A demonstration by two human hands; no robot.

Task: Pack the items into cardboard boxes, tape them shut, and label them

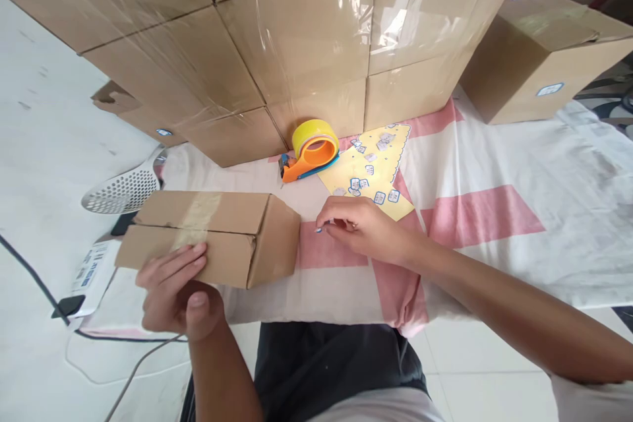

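Cardboard box (212, 237), one, gripped by left hand (173, 290); right hand (359, 227) pinches, apparently, one sticker (319, 230), frame centre.

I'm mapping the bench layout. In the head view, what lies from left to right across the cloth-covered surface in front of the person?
Perforated white scoop → small taped carton, with the left hand on it → orange tape dispenser → right hand → yellow sticker sheet → labelled carton.
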